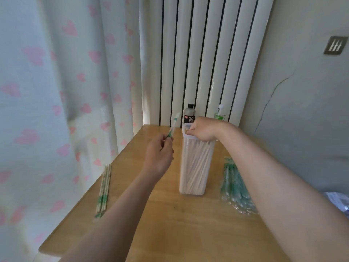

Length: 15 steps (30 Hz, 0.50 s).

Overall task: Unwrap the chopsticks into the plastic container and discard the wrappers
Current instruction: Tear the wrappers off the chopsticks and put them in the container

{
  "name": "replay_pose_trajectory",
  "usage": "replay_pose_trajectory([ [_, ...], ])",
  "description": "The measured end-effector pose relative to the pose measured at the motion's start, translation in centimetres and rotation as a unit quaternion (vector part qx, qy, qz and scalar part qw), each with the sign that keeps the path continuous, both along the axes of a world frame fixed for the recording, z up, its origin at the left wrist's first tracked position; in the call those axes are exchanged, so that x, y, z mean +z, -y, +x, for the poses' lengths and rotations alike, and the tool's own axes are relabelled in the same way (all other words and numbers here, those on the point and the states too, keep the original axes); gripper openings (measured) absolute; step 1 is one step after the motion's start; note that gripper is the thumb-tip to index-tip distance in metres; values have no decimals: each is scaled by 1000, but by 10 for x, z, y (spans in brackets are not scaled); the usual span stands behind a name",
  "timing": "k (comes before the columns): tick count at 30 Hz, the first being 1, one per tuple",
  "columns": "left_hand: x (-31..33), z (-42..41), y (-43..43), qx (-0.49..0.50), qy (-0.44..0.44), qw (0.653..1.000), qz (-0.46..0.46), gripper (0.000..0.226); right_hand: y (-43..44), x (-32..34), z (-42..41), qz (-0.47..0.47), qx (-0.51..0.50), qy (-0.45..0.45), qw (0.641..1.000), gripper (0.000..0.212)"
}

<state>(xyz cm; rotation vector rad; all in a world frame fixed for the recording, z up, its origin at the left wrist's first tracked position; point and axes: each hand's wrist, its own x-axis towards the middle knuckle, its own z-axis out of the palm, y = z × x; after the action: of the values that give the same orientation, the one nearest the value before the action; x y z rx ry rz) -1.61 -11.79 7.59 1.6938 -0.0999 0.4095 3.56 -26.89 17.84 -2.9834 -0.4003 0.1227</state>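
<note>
Green-printed wrapper (172, 127) in pinching grip of raised left hand (158, 156); right hand (203, 129) over container (194, 167) mouth, grip unclear.

Pale blue-white curtain (56, 91) w/ pink hearts; cream radiator (207, 53) w/ dark gaps; grey-green wall (302, 110). Light yellowish wood table (170, 224); milky-translucent plastic container (182, 178) w/ pale beige chopsticks (198, 163) inside. Upheld wrapper (173, 124) & wrapper pile (236, 188) clear w/ green print; wrapped chopsticks (103, 190) pale bamboo w/ green marks; bottle (189, 114) black w/ white lettering.

Forearms bare along their whole visible length, left hand (158, 154) and right hand (203, 130) bare too
</note>
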Motion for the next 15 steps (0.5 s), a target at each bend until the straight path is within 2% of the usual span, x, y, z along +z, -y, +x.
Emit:
replay_pose_trajectory([
  [3, 3, -5, 5, -13, 3, 1000, 4, 21, 4, -2, -2, 55, -9, -4, 998, 43],
  [5, 7, -11, 11, -26, 9, 1000, 6, 20, 10, -7, -4, 145, -5, 53, 988, 38],
  [8, 12, -22, 27, -53, 21, 998, 11, 20, 32, -8, -16, 333, -22, 202, 921, 35],
  [10, 13, -31, 45, -77, 25, 997, 12, 19, 58, -10, -24, 403, -63, 277, 870, 36],
  [12, 11, -37, 67, -106, 18, 994, 22, 19, 90, -22, -31, 446, -117, 311, 831, 38],
  [15, 4, -36, 103, -141, 0, 989, 43, 19, 141, -59, -42, 451, -206, 311, 811, 37],
])
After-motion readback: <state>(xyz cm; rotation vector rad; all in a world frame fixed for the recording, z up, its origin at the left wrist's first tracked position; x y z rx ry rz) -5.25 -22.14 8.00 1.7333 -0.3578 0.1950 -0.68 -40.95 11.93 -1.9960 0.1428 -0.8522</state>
